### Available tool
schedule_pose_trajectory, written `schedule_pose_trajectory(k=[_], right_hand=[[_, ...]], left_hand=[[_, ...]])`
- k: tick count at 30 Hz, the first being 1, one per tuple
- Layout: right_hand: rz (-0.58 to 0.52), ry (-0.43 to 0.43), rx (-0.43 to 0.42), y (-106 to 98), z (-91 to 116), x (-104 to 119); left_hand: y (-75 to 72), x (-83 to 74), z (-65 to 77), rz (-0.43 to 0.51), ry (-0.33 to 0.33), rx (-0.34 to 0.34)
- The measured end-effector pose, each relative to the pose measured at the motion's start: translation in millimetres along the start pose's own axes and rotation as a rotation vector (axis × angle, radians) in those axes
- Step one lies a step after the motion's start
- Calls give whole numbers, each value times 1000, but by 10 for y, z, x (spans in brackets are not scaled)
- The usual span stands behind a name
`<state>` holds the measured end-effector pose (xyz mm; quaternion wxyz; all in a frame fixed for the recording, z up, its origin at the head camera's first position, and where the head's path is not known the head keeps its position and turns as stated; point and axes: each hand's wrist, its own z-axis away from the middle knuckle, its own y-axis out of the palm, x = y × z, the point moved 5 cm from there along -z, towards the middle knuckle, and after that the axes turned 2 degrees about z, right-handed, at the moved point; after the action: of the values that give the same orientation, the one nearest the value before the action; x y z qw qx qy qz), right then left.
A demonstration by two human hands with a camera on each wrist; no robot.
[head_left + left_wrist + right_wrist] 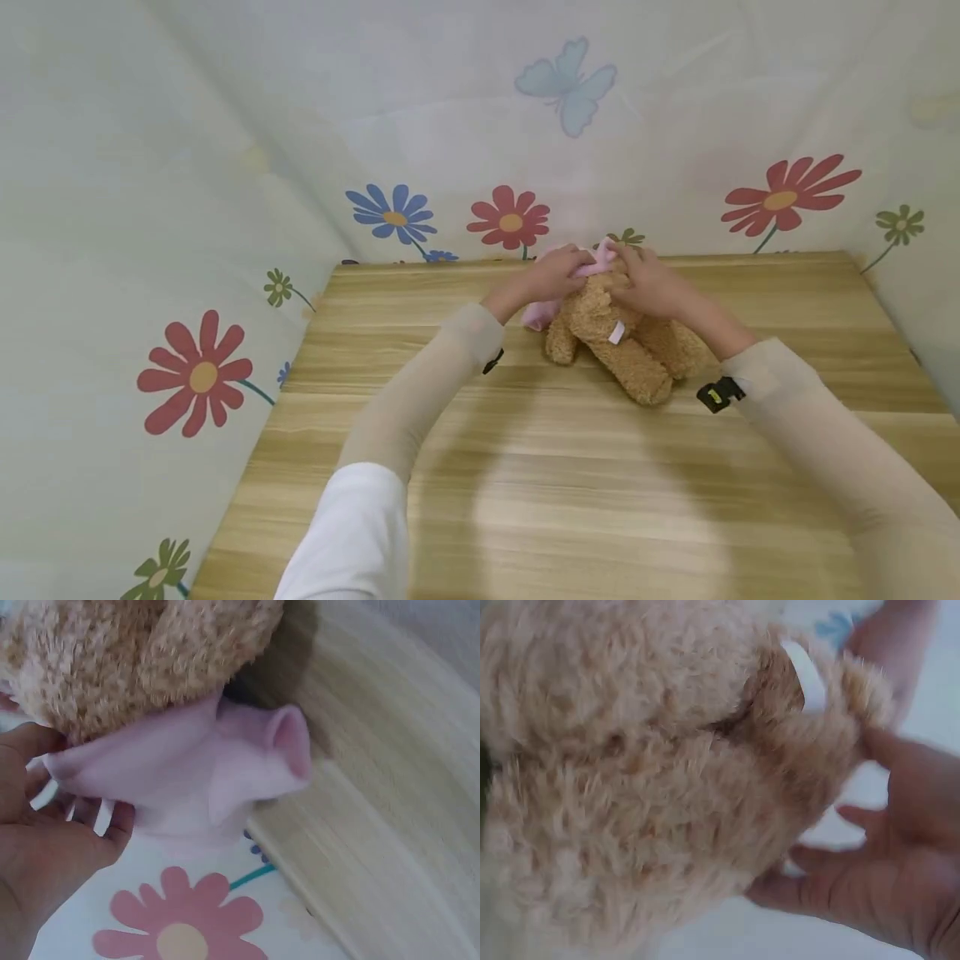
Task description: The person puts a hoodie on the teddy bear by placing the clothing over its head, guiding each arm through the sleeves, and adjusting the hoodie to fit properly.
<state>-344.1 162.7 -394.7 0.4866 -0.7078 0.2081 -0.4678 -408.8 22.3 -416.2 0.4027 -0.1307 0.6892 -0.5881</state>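
Note:
A brown plush teddy bear (628, 367) with a small white tag (617, 332) lies near the table's back edge, its legs toward the front. A pink doll garment (542, 315) is bunched at its far end. My left hand (553, 275) pinches the garment's edge; in the left wrist view a short open sleeve (292, 746) sticks out beside the fur. From the other side my right hand (654, 285) grips the bear. In the right wrist view its thumb lies against the fur near the tag and its fingers reach under. The bear's head is hidden.
The wood-grain table (405, 350) meets a pale cloth backdrop (435, 100) printed with flowers and a butterfly, behind and at both sides. Black buckles (722, 394) hang at both wrists.

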Motion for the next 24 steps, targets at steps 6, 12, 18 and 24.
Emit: schedule_pose_trajectory(k=[6,12,18,24], right_hand=[[-276,193,176,277,177,-203],[-68,145,75,254,182,-83],[41,59,177,331,0,-153],[69,-12,17,486,-35,-238]], left_hand=[[204,35,389,74,-174,-212],[412,122,475,180,-132,-251],[462,-6,321,-81,-78,-191],[586,-54,263,-240,-89,-181]])
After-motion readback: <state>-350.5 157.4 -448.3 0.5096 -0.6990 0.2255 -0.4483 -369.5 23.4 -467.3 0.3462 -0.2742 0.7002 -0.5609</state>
